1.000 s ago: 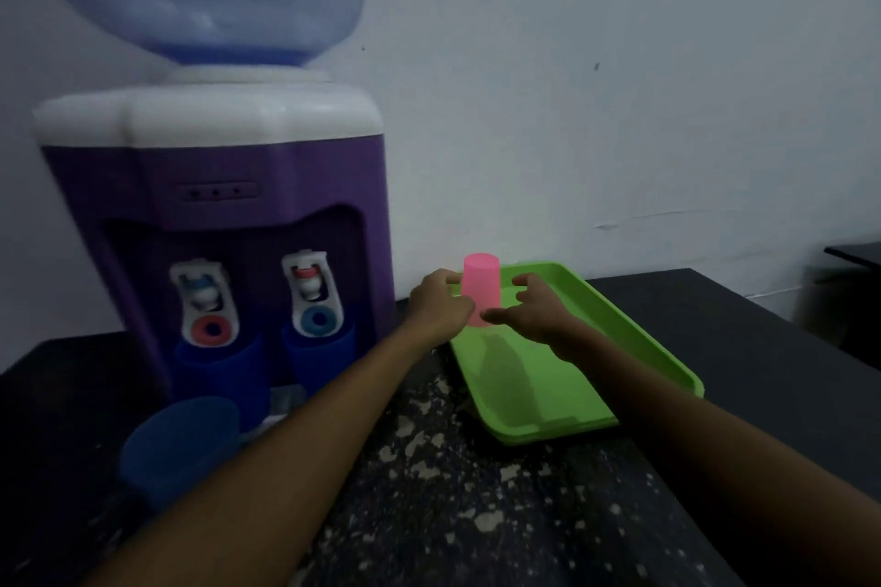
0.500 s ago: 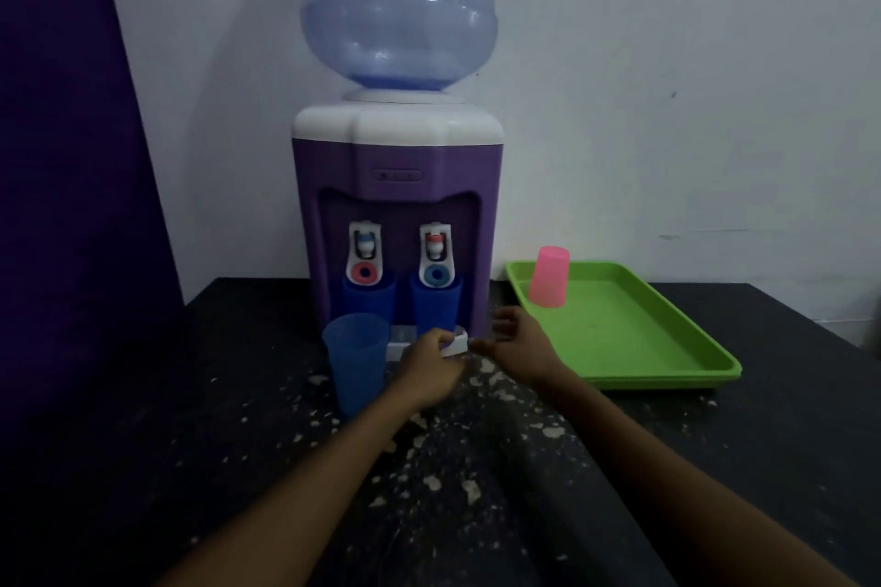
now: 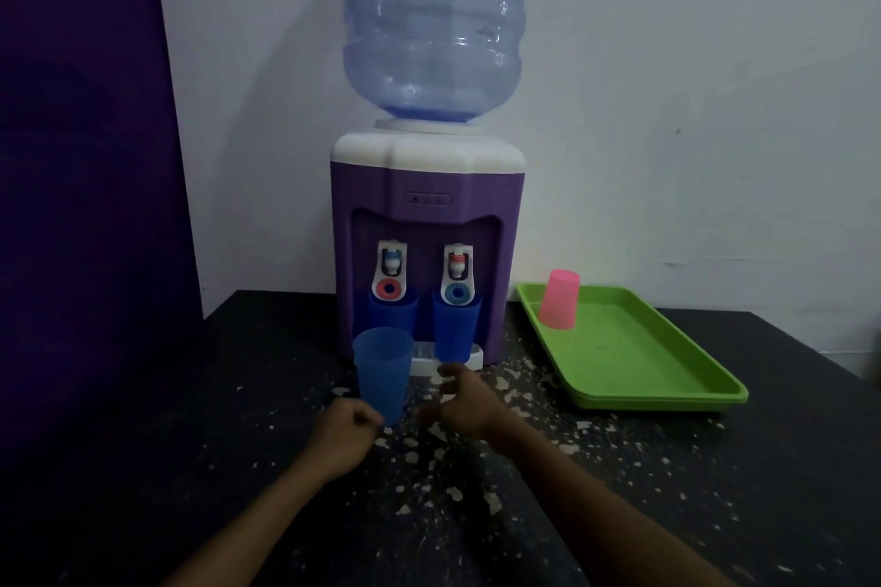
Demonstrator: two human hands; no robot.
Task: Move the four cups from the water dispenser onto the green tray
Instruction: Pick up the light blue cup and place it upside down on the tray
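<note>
At the right of the frame the pink cup [image 3: 558, 299] now stands upside down and alone at the far left corner of the green tray [image 3: 667, 362], whereas a second ago both hands were closed around it there; half a second ago they had already drawn back toward the water dispenser [image 3: 419, 248]. That reads as one cup of four delivered, with three blue ones left to carry. Of those, two blue cups sit under the taps, one beneath the red-ringed tap [image 3: 394, 311] and one beneath the blue-ringed tap [image 3: 455, 327], while the front blue cup [image 3: 383, 372] stands upright on the dark speckled table [image 3: 619, 491] just ahead of the drip ledge, lower centre of the frame. Both hands have come in on either side of that front cup. The left hand [image 3: 344, 436] is curled loosely, fingers folded in, its knuckles just beside the cup's base on the left; whether it touches the cup I cannot tell. The right hand [image 3: 460, 403] is half spread, fingers bent toward the cup from the right, near it but apart, gripping nothing. My judgement is that the front blue cup is the next pick, and neither hand has closed on it yet.
</note>
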